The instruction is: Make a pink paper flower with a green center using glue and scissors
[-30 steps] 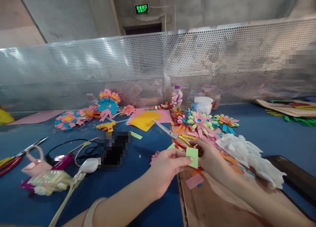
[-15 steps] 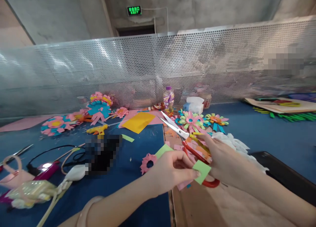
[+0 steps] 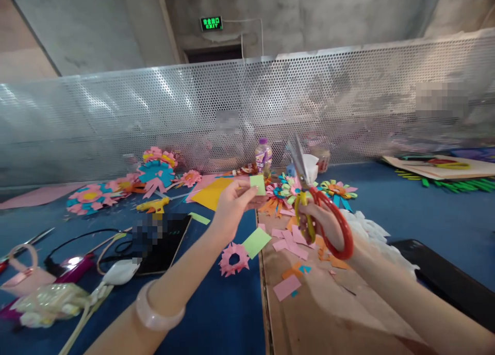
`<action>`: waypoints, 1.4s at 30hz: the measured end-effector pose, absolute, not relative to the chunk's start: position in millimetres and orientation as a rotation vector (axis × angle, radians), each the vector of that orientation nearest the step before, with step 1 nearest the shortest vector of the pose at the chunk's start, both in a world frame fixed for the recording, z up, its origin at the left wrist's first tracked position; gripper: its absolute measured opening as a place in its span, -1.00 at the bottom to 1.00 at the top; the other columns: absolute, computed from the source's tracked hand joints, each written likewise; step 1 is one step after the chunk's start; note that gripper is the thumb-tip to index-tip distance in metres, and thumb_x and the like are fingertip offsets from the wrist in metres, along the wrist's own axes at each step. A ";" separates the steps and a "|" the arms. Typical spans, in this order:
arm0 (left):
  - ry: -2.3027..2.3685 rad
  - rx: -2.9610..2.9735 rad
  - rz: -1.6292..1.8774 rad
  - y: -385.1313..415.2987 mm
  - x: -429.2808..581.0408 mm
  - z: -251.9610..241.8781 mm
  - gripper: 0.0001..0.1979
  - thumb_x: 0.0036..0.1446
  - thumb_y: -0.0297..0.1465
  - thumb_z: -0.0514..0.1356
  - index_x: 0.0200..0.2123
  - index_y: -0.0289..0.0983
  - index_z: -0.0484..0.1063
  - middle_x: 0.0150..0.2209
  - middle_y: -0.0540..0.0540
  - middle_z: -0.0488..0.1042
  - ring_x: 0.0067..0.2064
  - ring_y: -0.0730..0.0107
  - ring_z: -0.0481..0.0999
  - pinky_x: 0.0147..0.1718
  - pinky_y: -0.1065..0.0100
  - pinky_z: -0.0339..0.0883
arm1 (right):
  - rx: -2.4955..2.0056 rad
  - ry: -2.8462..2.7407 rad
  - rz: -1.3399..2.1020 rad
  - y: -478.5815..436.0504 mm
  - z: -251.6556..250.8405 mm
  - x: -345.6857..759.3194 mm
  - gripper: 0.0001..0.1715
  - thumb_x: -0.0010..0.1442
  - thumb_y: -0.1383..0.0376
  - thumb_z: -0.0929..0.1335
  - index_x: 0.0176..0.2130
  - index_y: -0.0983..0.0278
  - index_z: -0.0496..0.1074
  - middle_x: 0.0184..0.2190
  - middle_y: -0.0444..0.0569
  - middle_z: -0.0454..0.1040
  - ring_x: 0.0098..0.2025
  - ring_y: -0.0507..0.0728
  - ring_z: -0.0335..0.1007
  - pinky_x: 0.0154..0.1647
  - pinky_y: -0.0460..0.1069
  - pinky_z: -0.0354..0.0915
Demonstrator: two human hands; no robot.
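Note:
Between thumb and fingers, my left hand pinches a small light green paper piece, raised above the table. My right hand grips scissors with red and yellow handles, blades pointing up and away from the green piece. Below my left hand lie a pink paper ring with a fringed edge and a light green paper rectangle. Pink paper scraps, along with orange and blue bits, are scattered on a brown board under my right hand.
Finished paper flowers and a yellow glue gun lie at left. A purple-capped bottle stands by the perforated metal screen. Cables and a phone are left; a dark flat object is right.
My left hand has moved up and away with the green paper piece. My right hand has lifted the scissors and turned the blades upward, leaving the scraps uncovered.

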State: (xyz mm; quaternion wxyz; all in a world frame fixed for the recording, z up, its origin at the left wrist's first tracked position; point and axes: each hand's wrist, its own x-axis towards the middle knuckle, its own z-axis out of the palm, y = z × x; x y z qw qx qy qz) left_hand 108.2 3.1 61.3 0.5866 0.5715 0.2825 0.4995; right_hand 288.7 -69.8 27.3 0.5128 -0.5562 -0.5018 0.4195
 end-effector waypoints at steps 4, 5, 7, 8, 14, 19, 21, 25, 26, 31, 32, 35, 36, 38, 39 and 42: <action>0.629 1.298 1.196 -2.7 126.5 57.9 -0.83 -0.02 -0.38 0.24 -0.39 -0.30 0.30 -0.40 -0.05 0.45 -0.36 0.33 0.54 -0.32 0.28 0.41 | -1.397 -1.297 0.914 -68.0 14.7 276.7 -0.88 0.03 0.24 0.24 -0.44 0.26 0.20 -0.59 -0.22 0.24 -0.67 -0.02 0.23 -0.70 -0.11 0.21; 0.628 1.296 1.207 -4.0 128.2 58.1 -0.83 -0.02 -0.37 0.24 -0.40 -0.30 0.30 -0.40 -0.04 0.44 -0.36 0.33 0.54 -0.33 0.28 0.41 | -1.407 -1.330 0.879 -69.2 10.7 275.8 -0.90 0.02 0.26 0.25 -0.45 0.26 0.21 -0.59 -0.22 0.23 -0.64 -0.01 0.24 -0.68 -0.12 0.22; 0.636 1.296 1.217 -6.2 128.7 58.6 -0.83 -0.02 -0.35 0.24 -0.43 -0.30 0.29 -0.42 -0.01 0.41 -0.36 0.34 0.54 -0.33 0.29 0.40 | -1.405 -1.387 0.838 -72.4 3.9 275.4 -0.94 0.01 0.30 0.24 -0.45 0.26 0.22 -0.58 -0.21 0.22 -0.57 0.00 0.26 -0.63 -0.12 0.22; 0.641 1.296 1.220 -7.0 128.1 58.6 -0.82 -0.02 -0.34 0.24 -0.43 -0.29 0.30 -0.42 0.00 0.40 -0.36 0.34 0.53 -0.32 0.30 0.39 | -1.399 -1.409 0.824 -74.2 1.6 275.3 -0.96 0.02 0.32 0.24 -0.45 0.26 0.23 -0.58 -0.21 0.22 -0.54 0.01 0.25 -0.60 -0.12 0.23; 0.682 1.285 1.256 -11.4 126.8 56.6 -0.81 -0.01 -0.31 0.24 -0.44 -0.28 0.30 -0.43 0.00 0.39 -0.36 0.37 0.51 -0.31 0.31 0.37 | -1.391 -1.411 0.837 -84.2 4.7 267.1 -0.96 -0.02 0.33 0.24 -0.44 0.26 0.25 -0.56 -0.21 0.22 -0.53 0.00 0.22 -0.54 -0.11 0.21; 0.708 1.310 1.238 -15.4 129.4 55.5 -0.81 -0.03 -0.31 0.25 -0.45 -0.28 0.30 -0.44 -0.01 0.39 -0.33 0.37 0.49 -0.30 0.33 0.35 | -1.336 -1.316 0.965 -91.5 12.9 260.6 -0.86 -0.05 0.30 0.25 -0.39 0.28 0.30 -0.53 -0.17 0.31 -0.51 0.02 0.24 -0.53 -0.11 0.22; 0.727 1.330 1.251 -16.7 129.4 55.6 -0.81 -0.03 -0.31 0.25 -0.47 -0.27 0.31 -0.44 0.00 0.39 -0.32 0.37 0.48 -0.30 0.34 0.34 | -1.326 -1.335 0.944 -92.4 13.3 261.3 -0.87 -0.05 0.32 0.25 -0.39 0.28 0.30 -0.50 -0.16 0.33 -0.49 0.03 0.26 -0.51 -0.11 0.22; 0.749 1.344 1.273 -18.7 128.3 57.0 -0.82 -0.04 -0.30 0.25 -0.46 -0.27 0.33 -0.44 -0.02 0.41 -0.33 0.39 0.47 -0.33 0.37 0.32 | -1.346 -1.385 0.872 -91.9 10.6 265.0 -0.90 -0.07 0.34 0.24 -0.42 0.27 0.29 -0.55 -0.19 0.29 -0.53 0.01 0.21 -0.52 -0.11 0.19; 0.747 1.336 1.275 -19.1 128.1 57.5 -0.82 -0.04 -0.30 0.25 -0.46 -0.27 0.34 -0.44 -0.02 0.42 -0.34 0.39 0.47 -0.34 0.37 0.31 | -1.359 -1.400 0.857 -91.7 9.6 266.0 -0.90 -0.07 0.34 0.24 -0.42 0.27 0.28 -0.57 -0.20 0.27 -0.54 0.01 0.19 -0.53 -0.11 0.17; 0.739 1.314 1.279 -19.8 128.5 57.8 -0.83 -0.06 -0.32 0.25 -0.47 -0.27 0.33 -0.44 -0.02 0.43 -0.33 0.38 0.49 -0.31 0.36 0.31 | -1.401 -1.501 0.748 -91.2 3.8 269.9 -0.98 -0.04 0.36 0.21 -0.48 0.27 0.22 -0.57 -0.20 0.20 -0.53 0.00 0.15 -0.52 -0.10 0.11; 0.737 1.319 1.275 -19.5 128.6 57.6 -0.83 -0.06 -0.32 0.25 -0.47 -0.27 0.32 -0.45 -0.02 0.43 -0.33 0.38 0.49 -0.31 0.35 0.31 | -1.412 -1.503 0.728 -91.2 2.4 270.4 -0.99 -0.05 0.35 0.21 -0.50 0.26 0.19 -0.58 -0.21 0.18 -0.54 0.00 0.13 -0.53 -0.10 0.09; 0.754 1.342 1.255 -17.7 128.4 56.6 -0.82 -0.04 -0.31 0.25 -0.47 -0.27 0.32 -0.44 -0.01 0.42 -0.33 0.38 0.48 -0.29 0.34 0.30 | -1.441 -1.481 0.718 -91.6 -1.4 270.8 -0.96 -0.05 0.33 0.22 -0.50 0.26 0.17 -0.59 -0.23 0.13 -0.56 -0.01 0.10 -0.56 -0.10 0.03; 0.765 1.353 1.252 -16.9 128.2 56.2 -0.82 -0.04 -0.30 0.24 -0.47 -0.27 0.33 -0.44 -0.01 0.41 -0.33 0.39 0.47 -0.29 0.34 0.30 | -1.445 -1.476 0.724 -92.0 -2.2 270.5 -0.95 -0.04 0.33 0.21 -0.50 0.25 0.16 -0.60 -0.23 0.11 -0.56 -0.01 0.09 -0.57 -0.10 0.01; 0.777 1.375 1.253 -15.6 127.6 55.5 -0.83 -0.04 -0.30 0.24 -0.46 -0.27 0.34 -0.44 -0.01 0.40 -0.33 0.40 0.45 -0.29 0.34 0.29 | -1.460 -1.460 0.741 -92.8 -2.9 269.7 -0.95 -0.03 0.35 0.19 -0.51 0.25 0.13 -0.60 -0.24 0.08 -0.57 -0.02 0.07 -0.59 -0.11 -0.03; 0.776 1.382 1.257 -15.2 127.4 55.3 -0.83 -0.04 -0.30 0.24 -0.45 -0.27 0.35 -0.44 -0.01 0.39 -0.33 0.41 0.44 -0.29 0.34 0.29 | -1.469 -1.449 0.752 -93.3 -2.7 269.3 -0.95 -0.03 0.36 0.18 -0.51 0.25 0.12 -0.61 -0.25 0.06 -0.58 -0.03 0.05 -0.59 -0.11 -0.05; 0.769 1.388 1.261 -14.5 126.8 55.8 -0.83 -0.04 -0.31 0.24 -0.44 -0.28 0.36 -0.44 -0.02 0.39 -0.35 0.43 0.43 -0.30 0.35 0.28 | -1.479 -1.456 0.745 -94.5 -1.3 269.0 -0.92 -0.05 0.37 0.19 -0.52 0.24 0.09 -0.61 -0.26 0.05 -0.59 -0.05 -0.01 -0.59 -0.12 -0.07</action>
